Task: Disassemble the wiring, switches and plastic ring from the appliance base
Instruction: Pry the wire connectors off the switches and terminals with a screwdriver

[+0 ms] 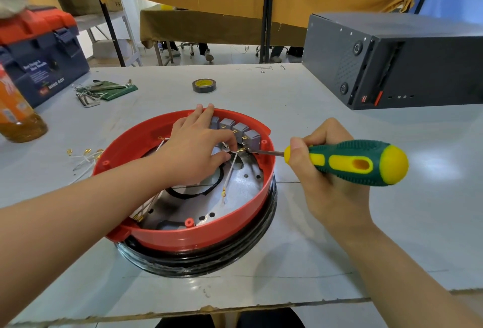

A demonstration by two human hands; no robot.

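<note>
The base (188, 225), a red ring on a black rim, sits mid-surface (339, 249), just toward the person. Four grey switches (236, 129) line its inner wall at about 1 o'clock. The left hand (194, 150) reaches in from 8 o'clock; thumb and forefinger pinch a white wire (231, 171) near its brass terminal, other fingers resting on the wall at 12. The right hand (321, 160) has its grip clamped round the screwdriver (350, 161), whose blade enters from 3 o'clock and meets the terminal (242, 150) under the rightmost switch.

The step looks like freeing that terminal. To do it well, I would keep the blade flat against the brass tab and lever gently, not stab, since a slip drives the tip toward the left fingertips. Pull the wire straight along the tab, gripping the connector rather than the wire. The left hand should press the ring down so the base does not skid.

Loose wires (83, 157) lie outside at 9 o'clock.
</note>
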